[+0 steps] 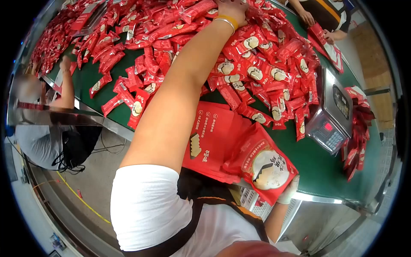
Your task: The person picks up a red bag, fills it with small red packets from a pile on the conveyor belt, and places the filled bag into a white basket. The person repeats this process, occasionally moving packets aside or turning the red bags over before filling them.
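Note:
My left hand [233,12], with a yellow band and a bracelet at its wrist, reaches to the far side of a large pile of small red snack packets [257,73]. Its fingers run into the top edge of the picture, so their grip does not show. Close to my body, my right hand [290,190], pale as if gloved, grips the lower right edge of a red pouch [269,169] with a round food picture. Beside that pouch, flat red pouches [209,141] lie stacked at the near edge of the green table [317,171].
A digital scale [332,111] with a lit red display stands on the right, with more red packaging [357,128] beyond it. Co-workers' hands [307,18] handle red pouches at the upper right. Another person's arm [66,85] is at the left. A white basket [259,207] sits below the table edge.

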Tool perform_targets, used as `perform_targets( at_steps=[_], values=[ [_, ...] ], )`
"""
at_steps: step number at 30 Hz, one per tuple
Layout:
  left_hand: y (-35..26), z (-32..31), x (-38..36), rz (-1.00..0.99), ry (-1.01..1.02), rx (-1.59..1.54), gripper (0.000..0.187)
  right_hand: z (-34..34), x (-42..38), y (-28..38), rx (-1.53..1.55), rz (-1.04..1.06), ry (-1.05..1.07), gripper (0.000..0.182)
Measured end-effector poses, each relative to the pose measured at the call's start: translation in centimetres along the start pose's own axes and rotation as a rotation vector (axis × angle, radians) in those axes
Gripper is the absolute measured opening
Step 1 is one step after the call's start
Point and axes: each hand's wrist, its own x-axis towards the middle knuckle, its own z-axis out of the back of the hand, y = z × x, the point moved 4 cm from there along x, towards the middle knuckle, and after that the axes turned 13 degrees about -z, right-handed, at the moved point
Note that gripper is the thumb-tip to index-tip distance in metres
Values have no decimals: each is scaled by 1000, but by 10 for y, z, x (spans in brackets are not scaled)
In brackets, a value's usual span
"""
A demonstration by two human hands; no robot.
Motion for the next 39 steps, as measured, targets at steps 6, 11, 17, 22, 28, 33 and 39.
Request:
perform_targets(
  at_steps=[6, 11, 17, 22, 28, 33, 39],
  values=[
    [9, 1, -1, 6, -14, -15, 66, 21, 6, -2, -8, 49, -16, 56],
    [24, -10, -26, -1, -36, 110, 68, 14, 2, -3, 51, -10, 33, 57],
    [21, -3, -50, 64, -54, 58, 66, 3, 0, 2, -8, 10, 30, 57],
    [21, 5, -78, 117, 70, 70, 69, 0, 2, 1, 14, 19, 67, 57],
    [17, 17, -106, 103, 58, 23, 79, 11, 4, 0, 51, 25, 113, 53],
    [14, 32, -123, 112, 41, 14, 84, 24, 8, -1, 67, 79, 63, 50],
    [18, 43, -128, 124, 182, -45, 79, 3, 0, 8, 33, 117, 61, 47]
  ],
)
